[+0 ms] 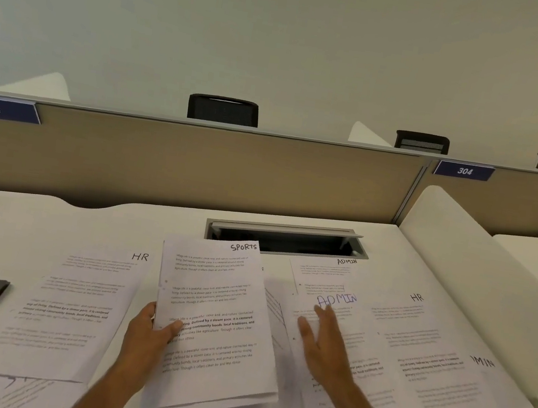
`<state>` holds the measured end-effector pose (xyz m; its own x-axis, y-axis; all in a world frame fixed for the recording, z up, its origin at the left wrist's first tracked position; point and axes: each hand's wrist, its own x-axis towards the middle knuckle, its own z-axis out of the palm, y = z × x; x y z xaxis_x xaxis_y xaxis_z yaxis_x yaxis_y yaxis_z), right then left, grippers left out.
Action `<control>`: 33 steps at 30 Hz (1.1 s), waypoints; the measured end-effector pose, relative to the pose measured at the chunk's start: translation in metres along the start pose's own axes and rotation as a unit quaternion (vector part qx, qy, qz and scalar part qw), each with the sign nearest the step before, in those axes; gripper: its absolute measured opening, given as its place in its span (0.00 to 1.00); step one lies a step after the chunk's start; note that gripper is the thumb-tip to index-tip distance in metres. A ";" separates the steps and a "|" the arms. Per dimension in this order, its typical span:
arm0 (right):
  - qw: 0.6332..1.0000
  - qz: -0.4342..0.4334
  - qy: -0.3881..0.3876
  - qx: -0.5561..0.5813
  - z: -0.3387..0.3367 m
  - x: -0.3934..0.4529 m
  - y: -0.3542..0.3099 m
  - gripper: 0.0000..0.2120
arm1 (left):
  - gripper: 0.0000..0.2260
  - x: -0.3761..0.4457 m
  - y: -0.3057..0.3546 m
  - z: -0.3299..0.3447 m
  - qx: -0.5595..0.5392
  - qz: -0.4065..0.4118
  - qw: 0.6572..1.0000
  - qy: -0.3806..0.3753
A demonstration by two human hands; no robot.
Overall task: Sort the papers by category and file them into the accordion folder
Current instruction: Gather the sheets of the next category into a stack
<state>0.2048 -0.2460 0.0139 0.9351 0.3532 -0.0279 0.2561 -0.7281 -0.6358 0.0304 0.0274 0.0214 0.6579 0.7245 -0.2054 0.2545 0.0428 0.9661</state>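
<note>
The left hand (152,332) pinches a white printed "SPORTS" sheaf (213,317); the right hand (324,343), fingers spread, lies flat on white "ADMIN" sheets (340,300).

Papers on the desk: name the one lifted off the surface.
The SPORTS sheet, held up in the left hand. The HR and ADMIN sheets lie flat on the desk; the right hand rests on an ADMIN sheet.

Papers (66,310) crowding desk (161,223), seemingly.
</note>
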 end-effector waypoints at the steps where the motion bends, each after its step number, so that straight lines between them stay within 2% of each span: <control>1: 0.998 0.016 0.008 -0.067 -0.006 0.003 0.010 0.39 | 0.13 0.001 -0.001 -0.001 0.000 0.003 1.000 0.001; 3: 0.979 0.064 -0.028 -0.193 -0.013 0.006 0.028 0.39 | 0.13 0.001 -0.002 -0.001 0.000 0.004 1.000 0.004; 4: 0.970 0.086 -0.057 -0.220 -0.012 0.005 0.032 0.40 | 0.13 0.001 -0.002 -0.001 -0.001 0.004 1.000 0.005; 7: 0.968 0.085 -0.114 -0.208 0.007 0.001 0.022 0.40 | 0.13 0.001 -0.002 0.001 -0.001 0.006 1.000 0.002; 11: 0.980 0.046 -0.161 -0.105 0.032 0.002 -0.014 0.32 | 0.14 0.001 -0.003 0.005 0.009 0.006 1.000 -0.003; 13: 0.988 0.051 -0.142 0.010 0.032 0.003 -0.027 0.30 | 0.14 0.002 -0.002 0.007 0.008 0.005 1.000 -0.004; 15: 0.991 0.049 -0.090 0.085 0.022 0.006 -0.027 0.30 | 0.14 0.002 -0.001 0.009 0.008 0.003 1.000 -0.006; 17: 0.999 0.036 -0.020 0.036 0.004 0.010 -0.015 0.32 | 0.14 0.003 -0.002 0.009 0.008 0.001 1.000 -0.005; 19: 0.994 0.057 0.023 -0.085 -0.019 0.014 0.010 0.36 | 0.14 0.003 -0.003 0.010 0.008 -0.001 1.000 -0.003; 21: 0.971 0.128 0.008 -0.203 -0.036 0.015 0.037 0.43 | 0.14 0.002 -0.005 0.011 0.009 -0.004 1.000 -0.002; 24: 0.950 0.210 -0.055 -0.224 -0.036 0.006 0.052 0.51 | 0.14 0.003 -0.006 0.014 0.011 -0.006 1.000 -0.005; 26: 0.955 0.197 -0.067 -0.209 -0.024 0.004 0.043 0.53 | 0.15 0.004 -0.006 0.015 0.013 -0.004 1.000 -0.009; 29: 0.970 0.154 -0.085 -0.168 -0.003 0.002 0.015 0.50 | 0.15 0.006 -0.003 0.017 0.017 -0.001 1.000 -0.012; 31: 0.980 0.111 -0.092 -0.137 0.009 -0.001 -0.004 0.47 | 0.15 0.008 -0.001 0.017 0.015 0.002 1.000 -0.014; 33: 0.989 0.060 -0.088 -0.099 0.014 -0.004 -0.018 0.48 | 0.14 0.008 0.000 0.016 0.015 0.002 1.000 -0.015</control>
<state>0.1931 -0.2263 0.0143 0.9089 0.3412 -0.2399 0.2049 -0.8662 -0.4558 0.0474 0.0224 0.0169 0.6792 0.7043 -0.2067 0.2733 0.0188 0.9618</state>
